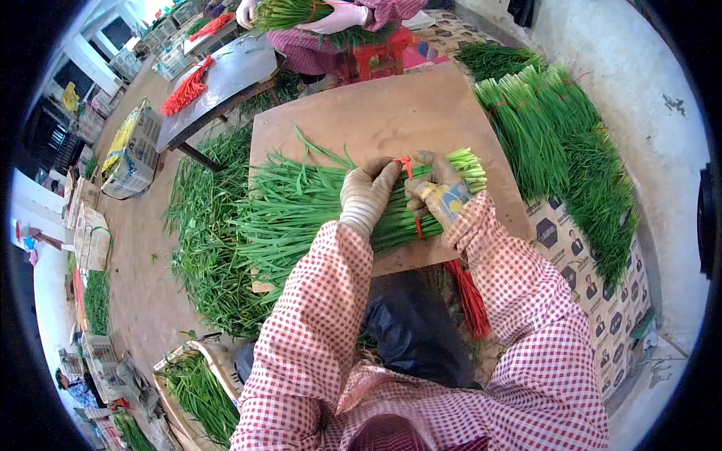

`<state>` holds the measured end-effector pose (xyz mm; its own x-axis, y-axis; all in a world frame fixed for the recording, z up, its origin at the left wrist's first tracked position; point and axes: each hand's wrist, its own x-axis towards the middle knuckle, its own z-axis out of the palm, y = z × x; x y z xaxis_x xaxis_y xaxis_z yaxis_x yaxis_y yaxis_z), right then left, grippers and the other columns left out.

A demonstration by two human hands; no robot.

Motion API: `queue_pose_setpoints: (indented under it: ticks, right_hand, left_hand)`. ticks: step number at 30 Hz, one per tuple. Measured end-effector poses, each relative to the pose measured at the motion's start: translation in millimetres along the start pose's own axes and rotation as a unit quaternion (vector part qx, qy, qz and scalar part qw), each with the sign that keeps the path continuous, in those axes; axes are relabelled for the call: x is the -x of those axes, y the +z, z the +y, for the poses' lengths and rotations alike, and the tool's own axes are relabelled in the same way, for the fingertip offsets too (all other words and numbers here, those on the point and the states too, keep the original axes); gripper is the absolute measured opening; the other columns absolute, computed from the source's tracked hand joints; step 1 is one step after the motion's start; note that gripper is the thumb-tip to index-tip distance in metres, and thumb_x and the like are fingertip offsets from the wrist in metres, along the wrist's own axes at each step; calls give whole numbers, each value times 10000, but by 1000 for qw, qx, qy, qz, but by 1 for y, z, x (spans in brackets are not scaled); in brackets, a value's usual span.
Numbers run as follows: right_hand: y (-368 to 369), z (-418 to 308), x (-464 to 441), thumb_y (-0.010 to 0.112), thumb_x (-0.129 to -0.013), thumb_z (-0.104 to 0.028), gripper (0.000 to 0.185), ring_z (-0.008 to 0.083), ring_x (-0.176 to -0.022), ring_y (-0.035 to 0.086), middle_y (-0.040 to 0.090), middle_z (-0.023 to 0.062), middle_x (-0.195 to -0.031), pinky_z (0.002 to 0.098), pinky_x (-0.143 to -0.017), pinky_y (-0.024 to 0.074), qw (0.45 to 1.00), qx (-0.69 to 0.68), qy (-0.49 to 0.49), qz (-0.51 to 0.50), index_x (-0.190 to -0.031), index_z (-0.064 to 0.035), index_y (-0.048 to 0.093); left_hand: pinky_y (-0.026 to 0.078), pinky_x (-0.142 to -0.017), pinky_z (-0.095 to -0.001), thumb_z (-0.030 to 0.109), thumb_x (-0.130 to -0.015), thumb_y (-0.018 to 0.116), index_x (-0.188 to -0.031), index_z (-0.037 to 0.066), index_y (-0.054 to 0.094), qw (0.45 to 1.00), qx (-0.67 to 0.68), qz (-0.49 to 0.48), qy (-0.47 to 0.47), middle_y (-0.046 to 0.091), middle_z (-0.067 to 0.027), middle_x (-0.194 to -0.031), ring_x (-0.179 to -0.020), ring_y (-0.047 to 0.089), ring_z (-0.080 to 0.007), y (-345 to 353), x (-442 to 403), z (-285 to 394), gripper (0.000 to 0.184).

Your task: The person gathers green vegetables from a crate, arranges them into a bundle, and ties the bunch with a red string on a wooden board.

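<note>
A thick bunch of garlic chives (301,199) lies across the brown board (376,113), its pale cut ends to the right and its leaves fanned out to the left. Around its stem part runs a red tie (407,163), with a strand standing up on top and another stretch showing at the near side. My gloved left hand (366,192) rests on the leaf side, thumb and finger pinched at the tie. On the stem side, my gloved right hand (442,192) has its fingers curled at the same tie. The fingers partly hide the tie between them.
Tied chive bunches (534,105) are stacked at right by the wall. Loose greens (214,225) lie on the floor at left. A metal table (233,75) bears red ties (188,89). Opposite, another person's gloved hands (338,16) hold greens. More red ties (470,301) hang below the board.
</note>
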<state>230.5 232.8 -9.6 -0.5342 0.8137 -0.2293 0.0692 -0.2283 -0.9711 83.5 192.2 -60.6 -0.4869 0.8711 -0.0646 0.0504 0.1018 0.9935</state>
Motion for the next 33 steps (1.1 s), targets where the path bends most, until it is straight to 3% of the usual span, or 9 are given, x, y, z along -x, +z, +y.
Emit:
queue_pose_setpoints:
  ticks: [5, 7, 13, 23, 27, 28, 29, 32, 33]
  right_hand:
    - [6, -14, -3, 638, -801, -71, 648, 164, -567, 606, 595, 83, -740, 280, -474, 515, 998, 18, 57, 11, -1359, -8, 315]
    - [5, -11, -4, 637, -809, -67, 641, 166, -571, 606, 593, 90, -743, 283, -475, 515, 999, 22, 48, 12, -1358, -5, 311]
    - [7, 3, -10, 631, -843, -51, 609, 170, -580, 606, 588, 109, -753, 288, -475, 511, 1000, -12, 13, 23, -1352, -1, 300]
    - [-8, 10, -14, 631, -857, -62, 138, 156, -599, 603, 612, 103, -782, 282, -489, 533, 986, -148, 41, -66, -974, -31, 567]
    - [-11, 5, -10, 633, -861, -92, 146, 164, -608, 611, 618, 96, -793, 282, -495, 537, 984, -156, 43, -75, -972, -29, 562]
    - [-8, -7, -4, 636, -861, -110, 139, 149, -594, 606, 615, 73, -793, 283, -497, 538, 986, -145, 66, -42, -963, -39, 574]
    - [-6, -13, -1, 639, -861, -128, 132, 134, -580, 602, 613, 51, -792, 284, -498, 539, 987, -133, 89, -11, -955, -50, 586]
    - [-7, -7, -8, 655, -855, -192, 173, 120, -553, 578, 606, 18, -780, 262, -486, 525, 990, -114, 87, -9, -981, -81, 616]
    - [-8, -6, -11, 655, -856, -207, 185, 120, -556, 574, 604, 9, -770, 257, -480, 522, 993, -86, 86, -11, -992, -87, 622]
  left_hand:
    - [448, -860, -289, 260, -834, 654, -1008, 67, 685, 1000, -15, 19, 15, 700, -79, -905, -833, 638, -160, 1, 2, -3, 261]
    - [338, -1004, -322, 282, -832, 650, -1004, 86, 691, 997, -64, 11, 41, 704, -69, -896, -859, 641, -175, 0, 0, -7, 265]
    - [127, -1108, -452, 296, -845, 627, -981, 108, 689, 990, -109, -18, 83, 705, -52, -885, -909, 640, -195, -1, 5, -10, 240]
    - [141, -1093, -502, 307, -826, 631, -1014, 114, 667, 954, -244, -103, 140, 687, -62, -973, -975, 624, -205, -17, 3, -4, 272]
    - [139, -1092, -519, 420, -731, 676, -1166, 129, 592, 951, -221, -187, 110, 644, -93, -1098, -1106, 563, -241, -24, 11, 18, 531]
    - [129, -1093, -532, 463, -684, 699, -1241, 137, 544, 940, -252, -215, 86, 614, -109, -1169, -1173, 522, -259, -25, 16, 28, 664]
    - [129, -1093, -532, 463, -684, 699, -1241, 137, 544, 940, -253, -213, 88, 614, -109, -1169, -1173, 522, -259, -25, 18, 33, 664]
    - [101, -1078, -603, 537, -539, 769, -1415, 131, 293, 888, -361, -270, 94, 408, -132, -1399, -1336, 320, -310, -24, 28, 54, 1077]
    - [101, -1078, -603, 537, -539, 769, -1415, 131, 293, 888, -361, -269, 95, 408, -132, -1399, -1336, 320, -310, -21, 33, 59, 1077]
